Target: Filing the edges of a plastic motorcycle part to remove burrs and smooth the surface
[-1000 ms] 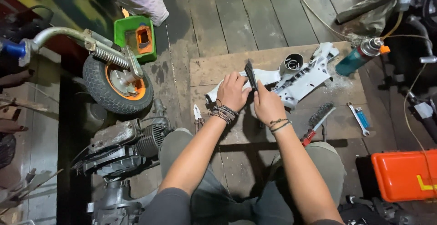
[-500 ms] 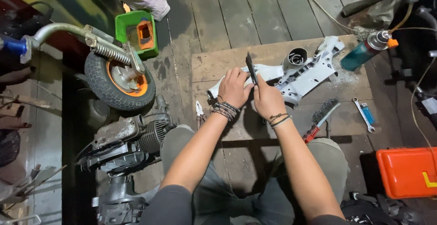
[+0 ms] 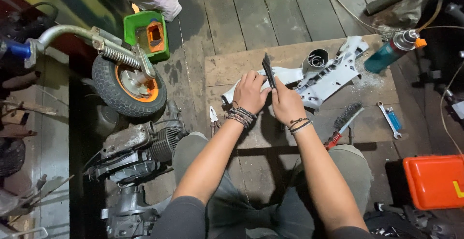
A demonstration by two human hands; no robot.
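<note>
My left hand and my right hand meet over a low wooden board on the floor. Both pinch a thin dark blade-like tool that stands upright between them. Just behind the hands lies a white-painted metal engine casing, with a round grey cylinder part resting on it. Dark bead bracelets circle both wrists.
A wire brush with a red handle, a spanner and pliers lie on the board. A teal spray can stands at its far right. A small wheel with an orange rim, an engine block, a green tray and an orange case surround me.
The view has shifted slightly; both hands keep holding the dark tool upright in about the same place by the white casing.
</note>
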